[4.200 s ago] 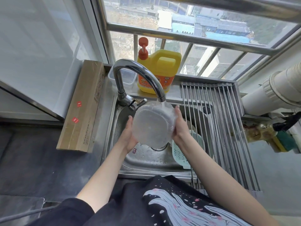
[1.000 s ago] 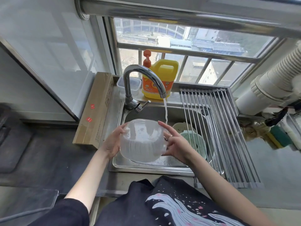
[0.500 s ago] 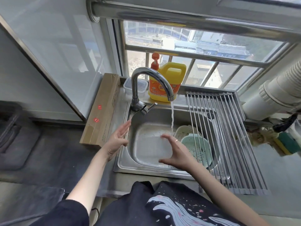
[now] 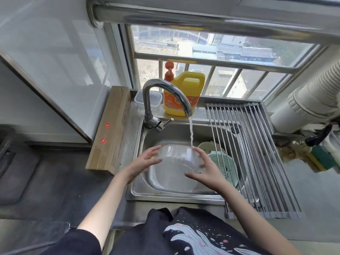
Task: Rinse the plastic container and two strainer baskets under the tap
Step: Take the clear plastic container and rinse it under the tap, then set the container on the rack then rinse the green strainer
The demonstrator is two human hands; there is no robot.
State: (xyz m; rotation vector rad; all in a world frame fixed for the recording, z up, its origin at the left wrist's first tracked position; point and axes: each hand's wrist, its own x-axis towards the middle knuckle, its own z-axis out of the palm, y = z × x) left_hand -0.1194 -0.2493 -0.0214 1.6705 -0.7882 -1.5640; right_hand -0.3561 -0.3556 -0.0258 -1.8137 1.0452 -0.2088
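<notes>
Two bare hands frame the clear, round-cornered plastic container [image 4: 177,161], which sits low over the basin of the stainless steel sink [image 4: 145,192], its open mouth tipped up toward the person and its far rim nearest the water. The left hand [image 4: 145,161] lies against its left wall with fingers spread and nearly straight, the fingertips [image 4: 159,159] touching the rim; the right hand [image 4: 206,171] lies against its right side, fingers likewise extended and relaxed rather than curled, so the container seems cradled between two open palms, not pinched. A thin stream from the curved chrome tap [image 4: 166,96] falls just beyond the container's far right corner, right by the right hand's fingers, so that hand is the nearer one to the water, and a small shift away from the person and to the right would, I judge, bring the mouth under the flow. To the right of the container, well inside the sink and partly under the roll-up metal drying rack [image 4: 257,153], the pale green perforated strainer basket [image 4: 227,168] lies with the cream strainer basket [image 4: 208,145] just behind it; both are untouched. The container is thin, glossy and see-through, likely light and slippery when wet; the baskets are matte plastic with fine slots. On the ledge behind the tap stand a yellow detergent jug with an orange pump [image 4: 184,94] and a small lidded clear box [image 4: 156,101]; a long brown cardboard carton [image 4: 110,129] lies on the counter [image 4: 55,181] at the left.
</notes>
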